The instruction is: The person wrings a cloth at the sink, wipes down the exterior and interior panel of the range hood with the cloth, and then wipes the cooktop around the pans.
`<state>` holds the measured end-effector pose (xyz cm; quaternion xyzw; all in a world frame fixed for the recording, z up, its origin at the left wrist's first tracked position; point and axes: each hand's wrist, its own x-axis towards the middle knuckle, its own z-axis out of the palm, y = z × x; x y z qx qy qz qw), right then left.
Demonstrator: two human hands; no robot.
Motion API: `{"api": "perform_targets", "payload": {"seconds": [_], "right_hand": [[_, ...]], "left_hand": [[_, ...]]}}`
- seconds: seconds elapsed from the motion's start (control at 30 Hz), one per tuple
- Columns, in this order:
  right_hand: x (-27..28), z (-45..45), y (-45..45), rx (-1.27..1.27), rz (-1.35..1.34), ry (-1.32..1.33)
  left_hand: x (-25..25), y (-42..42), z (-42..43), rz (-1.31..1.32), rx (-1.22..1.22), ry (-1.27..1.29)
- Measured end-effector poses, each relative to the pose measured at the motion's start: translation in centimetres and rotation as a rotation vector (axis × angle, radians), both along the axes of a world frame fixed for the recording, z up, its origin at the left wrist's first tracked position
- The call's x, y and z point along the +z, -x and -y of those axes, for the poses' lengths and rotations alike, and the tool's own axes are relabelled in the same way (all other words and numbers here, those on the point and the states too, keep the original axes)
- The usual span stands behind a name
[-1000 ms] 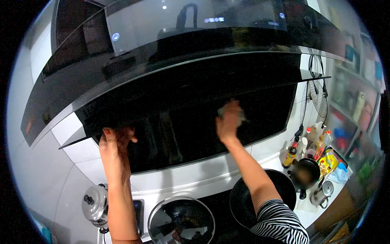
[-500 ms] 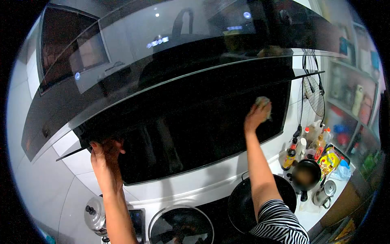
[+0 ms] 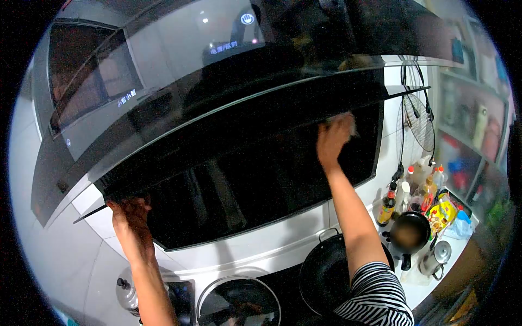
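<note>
Black glass panel [image 3: 261, 190]: it is on the far wall [image 3: 304, 220], below the range hood [image 3: 196, 81], and spans from left to right.
Right hand [image 3: 335, 140]: it is raised at the right part of the panel; its fingers are bunched around a pale cloth [image 3: 353, 129], of which one blurred edge shows.
Left hand [image 3: 131, 220]: it is at the left end, with fingers bent beside a thin ledge [image 3: 89, 214]; whether they grip this ledge or only rest there, I cannot tell.
Cooktop [image 3: 291, 290]: on its near side stand a glass-lidded pan [image 3: 239, 304] and, to the right, a black wok [image 3: 319, 271].
Wiping: from where I stand, this seems the step in hand.
Next stroke: in my judgement, it calls for the cloth flat on the glass, and the striped sleeve [image 3: 380, 293] clear of the wok.
</note>
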<state>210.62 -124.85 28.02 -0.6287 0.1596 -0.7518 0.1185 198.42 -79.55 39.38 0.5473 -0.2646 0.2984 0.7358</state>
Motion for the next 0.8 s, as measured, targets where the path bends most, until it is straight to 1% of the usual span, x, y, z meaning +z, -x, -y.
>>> {"api": "perform_targets", "payload": {"seconds": [0.07,0.1,0.13,0.2,0.27,0.3,0.33,0.4,0.43,0.47,0.53,0.57,0.6,0.67,0.73,0.8], "right_hand": [[1.1,-5.0,3.0,0.201,-0.422,0.263],[0.4,-4.4,2.6,0.223,-0.439,0.417],[0.0,-2.9,1.8,0.231,-0.441,0.416],[0.8,2.3,-0.1,0.013,-0.399,0.248],[1.7,7.2,-1.2,-0.109,-0.184,0.148],[2.3,9.4,-1.5,-0.115,-0.232,0.159],[2.4,11.2,-1.9,-0.121,-0.28,0.169],[0.9,13.3,-4.0,-0.139,-0.31,0.09],[1.0,13.8,-4.4,-0.147,-0.329,0.078],[1.0,14.0,-5.0,-0.154,-0.334,0.086],[1.7,13.9,-5.3,-0.17,-0.331,0.119],[2.0,13.7,-5.3,-0.173,-0.328,0.135],[2.0,13.3,-5.6,-0.179,-0.327,0.152],[2.1,12.3,-5.7,-0.177,-0.325,0.189],[2.4,10.8,-5.8,-0.184,-0.314,0.235],[2.3,8.3,-6.1,-0.184,-0.291,0.296]], "left_hand": [[-0.5,-1.2,-1.4,-0.024,-0.077,0.068],[-0.6,-1.2,-1.3,-0.028,-0.072,0.066],[-0.5,-1.3,-1.3,-0.036,-0.056,0.091],[-0.4,-1.2,-1.5,-0.039,-0.027,0.13],[-0.5,-1.1,-2.0,-0.017,-0.036,0.059],[-0.3,-0.9,-0.9,0.027,0.037,0.096],[-0.4,-1.1,-1.4,0.007,0.022,0.096],[-0.7,-0.7,-1.7,0.031,0.02,0.027],[-1.1,-1.0,-2.3,0.058,0.016,-0.025],[-1.4,-0.8,-2.7,0.014,0.022,-0.023],[-1.3,-0.2,-2.0,0.004,0.074,0.075],[-1.4,-0.4,-2.4,0.012,0.068,0.031],[-1.6,-0.8,-2.9,0.005,0.054,0.045],[-1.7,-1.0,-4.1,0.01,0.031,0.023],[-1.5,-0.9,-4.1,0.022,0.061,0.043],[-1.4,-1.1,-4.7,0.034,0.014,0.04]]}}
